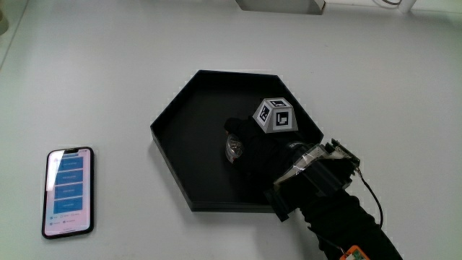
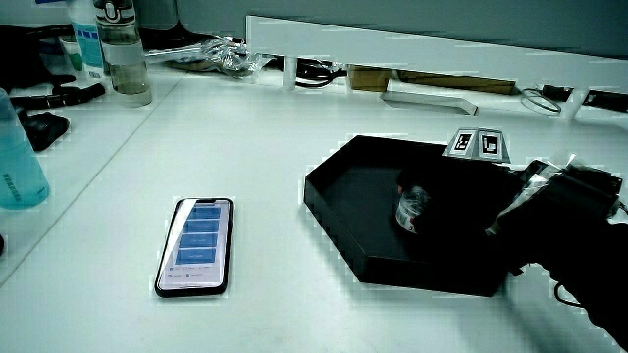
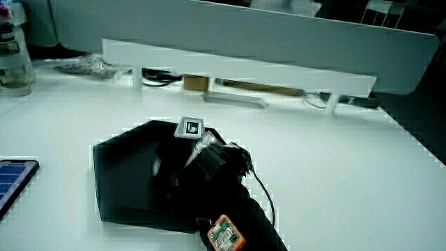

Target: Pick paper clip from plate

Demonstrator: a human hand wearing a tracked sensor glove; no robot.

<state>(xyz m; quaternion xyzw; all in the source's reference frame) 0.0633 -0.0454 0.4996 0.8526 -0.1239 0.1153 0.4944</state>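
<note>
- One black six-sided tray (image 1: 177, 137), under the hand (image 1: 254, 148).
- One small shiny object (image 1: 233, 146) at the hand.
- One phone (image 1: 69, 191), well apart from the hand.
- Two bottles (image 2: 123, 49).

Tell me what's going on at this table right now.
A gloved hand is reaching into a black hexagonal plate on the white table. Its fingers are closed around a small shiny object, too small to tell whether it is the paper clip. The object has not yet left the plate. A phone lies screen-up on the table beside the plate.
</note>
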